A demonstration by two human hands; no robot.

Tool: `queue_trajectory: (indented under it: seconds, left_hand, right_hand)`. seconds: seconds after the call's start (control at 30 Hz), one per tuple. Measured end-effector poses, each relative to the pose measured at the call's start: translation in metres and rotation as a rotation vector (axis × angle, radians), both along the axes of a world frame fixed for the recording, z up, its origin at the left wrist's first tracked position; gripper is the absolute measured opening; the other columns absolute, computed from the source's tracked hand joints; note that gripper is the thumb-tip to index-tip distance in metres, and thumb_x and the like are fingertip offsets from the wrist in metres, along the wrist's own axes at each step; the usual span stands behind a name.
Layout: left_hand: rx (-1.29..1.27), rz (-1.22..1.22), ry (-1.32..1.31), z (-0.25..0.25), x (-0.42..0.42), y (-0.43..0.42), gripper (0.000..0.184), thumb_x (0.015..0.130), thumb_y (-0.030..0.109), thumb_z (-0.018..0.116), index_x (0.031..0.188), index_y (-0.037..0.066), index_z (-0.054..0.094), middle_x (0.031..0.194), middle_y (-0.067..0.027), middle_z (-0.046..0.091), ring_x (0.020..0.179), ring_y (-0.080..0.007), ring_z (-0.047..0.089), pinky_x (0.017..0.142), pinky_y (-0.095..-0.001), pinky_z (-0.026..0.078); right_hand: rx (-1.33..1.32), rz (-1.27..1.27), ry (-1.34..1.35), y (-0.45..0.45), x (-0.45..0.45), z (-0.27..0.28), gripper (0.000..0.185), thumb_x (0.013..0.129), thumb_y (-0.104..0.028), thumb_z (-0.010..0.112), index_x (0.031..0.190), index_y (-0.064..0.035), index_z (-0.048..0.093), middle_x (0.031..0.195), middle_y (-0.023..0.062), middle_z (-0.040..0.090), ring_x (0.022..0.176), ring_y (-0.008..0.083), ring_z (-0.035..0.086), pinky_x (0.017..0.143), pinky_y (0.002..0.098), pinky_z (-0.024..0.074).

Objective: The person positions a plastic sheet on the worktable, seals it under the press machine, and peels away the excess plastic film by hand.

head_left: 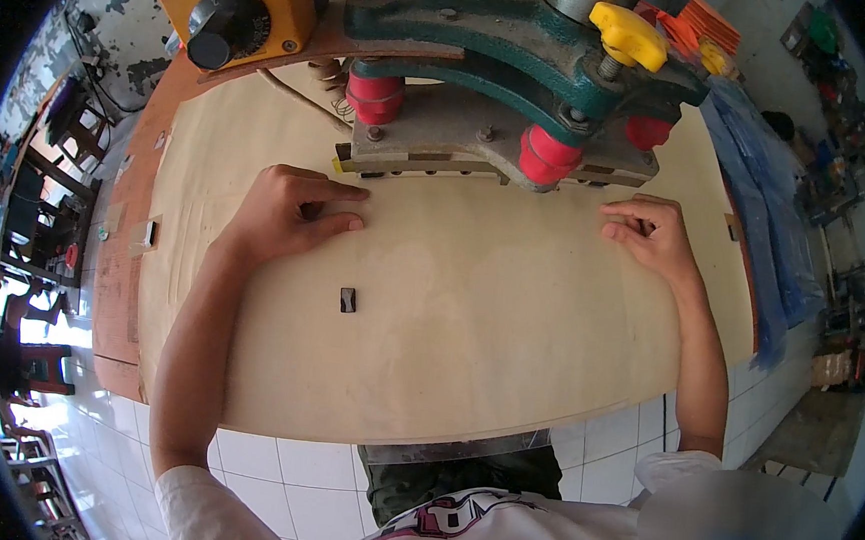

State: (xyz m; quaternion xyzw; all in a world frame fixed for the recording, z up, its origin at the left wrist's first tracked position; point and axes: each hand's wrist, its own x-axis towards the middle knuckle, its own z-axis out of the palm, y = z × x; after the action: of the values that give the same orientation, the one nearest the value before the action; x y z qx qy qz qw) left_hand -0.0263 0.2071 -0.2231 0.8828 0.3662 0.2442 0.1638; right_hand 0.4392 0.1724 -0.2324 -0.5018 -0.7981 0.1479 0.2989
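My left hand [291, 215] rests on the pale sheet-covered tabletop [466, 363], left of the machine's front edge. Its thumb and forefinger point right and stand apart, with nothing visible between them. On the right, my right hand [653, 233] lies on the same surface with its fingers bent and a small gap at the thumb; I see nothing held. Beyond both hands sits a metal plate [432, 135] under a dark green machine arm [486, 83] with red rubber mounts [549, 158]. A small black block [348, 299] lies nearer my body, below my left hand.
A yellow control box [245, 11] with a black dial stands at the back left. Yellow knobs [629, 35] top the machine. Blue plastic sheeting [757, 212] hangs along the right edge. Stools [44, 368] stand on the tiled floor at left.
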Motion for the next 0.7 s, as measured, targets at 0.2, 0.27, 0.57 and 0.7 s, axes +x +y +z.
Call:
queue_trajectory:
  seconds: [0.2,0.27,0.57,0.7]
  left_hand:
    - [0.004,-0.003,-0.005,-0.0002,-0.0005,0.0001,0.028,0.076,0.024,0.080,0.099,0.008,0.077,0.086,-0.0124,0.073,0.073,-0.0266,0.069,0.070,-0.0347,0.054]
    - [-0.040,0.039,0.042,-0.0005,-0.0017,0.0001,0.028,0.076,0.024,0.080,0.099,0.008,0.077,0.086,-0.0121,0.073,0.075,-0.0267,0.069,0.071,-0.0346,0.055]
    - [0.015,-0.017,0.004,-0.0025,-0.0020,0.0021,0.028,0.077,0.024,0.080,0.101,0.009,0.077,0.089,-0.0121,0.074,0.076,-0.0256,0.070,0.070,-0.0338,0.055]
    - [-0.026,0.015,0.035,0.0002,-0.0010,0.0004,0.029,0.077,0.024,0.080,0.101,0.009,0.076,0.087,-0.0121,0.073,0.076,-0.0264,0.070,0.071,-0.0344,0.055]
  right_hand:
    - [-0.002,-0.001,0.013,-0.0001,0.0000,-0.0009,0.027,0.071,-0.012,0.084,0.097,-0.0064,0.076,0.062,0.0014,0.054,0.053,0.0086,0.042,0.051,0.0251,0.0364]
    - [-0.003,0.010,0.024,-0.0003,-0.0006,-0.0005,0.028,0.071,-0.010,0.085,0.097,-0.0061,0.076,0.062,0.0017,0.054,0.054,0.0084,0.042,0.051,0.0251,0.0365]
    - [-0.012,0.005,0.004,0.0000,0.0003,-0.0002,0.028,0.071,-0.010,0.084,0.097,-0.0064,0.076,0.061,0.0012,0.052,0.053,0.0082,0.041,0.051,0.0250,0.0360]
    - [0.007,0.039,0.016,0.0005,0.0013,-0.0018,0.026,0.074,-0.009,0.083,0.098,-0.0046,0.075,0.063,-0.0010,0.051,0.055,0.0061,0.039,0.050,0.0242,0.0308]
